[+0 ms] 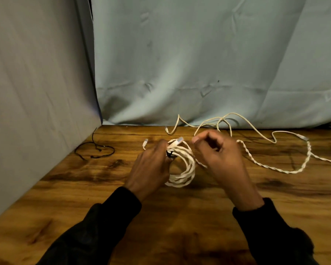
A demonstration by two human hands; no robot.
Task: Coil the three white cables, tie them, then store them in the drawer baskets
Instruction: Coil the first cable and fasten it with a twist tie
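- The left hand (pixel 151 161) grips a coiled white braided cable (pixel 185 169) at the coil's upper left edge, fingers curled around the bundled loops.
- A small black tie (pixel 169 154) sits on the coil right at that grip; whether it is fastened is hard to tell.
- The coil hangs as several stacked loops between the 2 hands, low over a glossy brown wooden table (pixel 180 217).
- The right hand (pixel 218 150) hovers just right of the coil, fingers curled inward; whether it pinches anything cannot be made out.
- A loose white twisted cable (pixel 271 167) trails across the table to the right.
- A thinner loose white cable (pixel 237 116) loops along the table's back edge.
- A thin black cord (pixel 96 150) lies well apart on the left.
- Pale grey-blue fabric (pixel 199 64) hangs behind and to the left.
- Both arms wear black sleeves (pixel 103 217).
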